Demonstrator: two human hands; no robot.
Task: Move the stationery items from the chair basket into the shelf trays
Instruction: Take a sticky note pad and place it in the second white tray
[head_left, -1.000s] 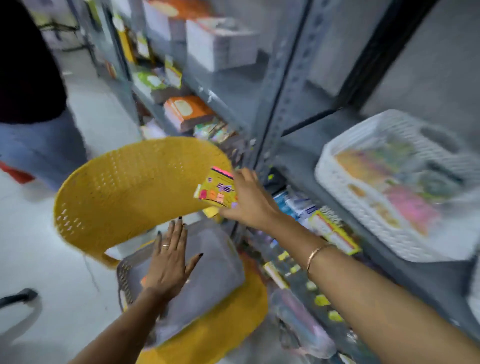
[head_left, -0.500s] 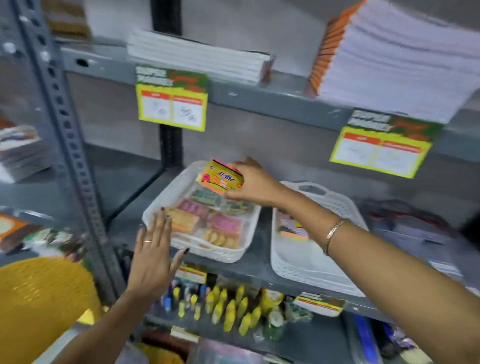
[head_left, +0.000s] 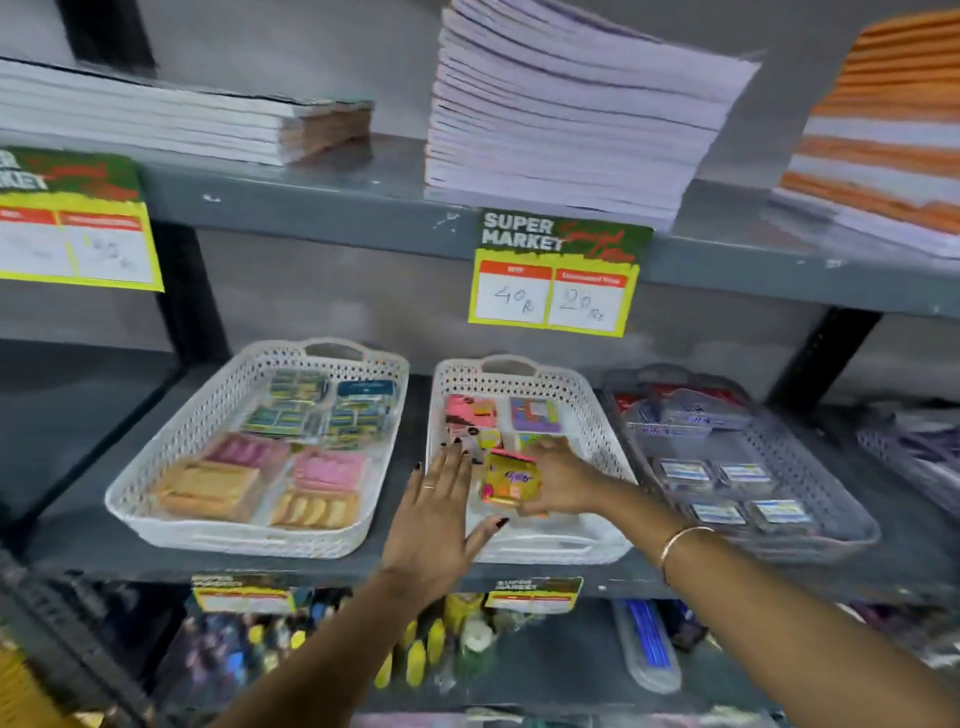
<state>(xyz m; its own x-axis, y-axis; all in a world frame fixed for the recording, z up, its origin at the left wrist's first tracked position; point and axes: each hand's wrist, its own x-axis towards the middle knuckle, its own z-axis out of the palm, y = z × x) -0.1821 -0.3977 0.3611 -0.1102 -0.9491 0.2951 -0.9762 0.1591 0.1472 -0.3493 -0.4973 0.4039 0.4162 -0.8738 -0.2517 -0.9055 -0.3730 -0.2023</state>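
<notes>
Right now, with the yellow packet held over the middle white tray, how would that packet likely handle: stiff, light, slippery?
The yellow packet probably weighs little: the right hand pinches it alone, while the left hand stays spread and empty beside it. It looks fairly stiff, keeping a flat boxy shape in the grip. Its glossy wrapper may be slightly slippery on landing in the middle white tray.

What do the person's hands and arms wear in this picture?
Both forearms are bare, with no sleeves in view. The left hand has dark nail polish and a thin ring on one finger. The right hand has a slim gold-coloured bangle at the wrist.
</notes>
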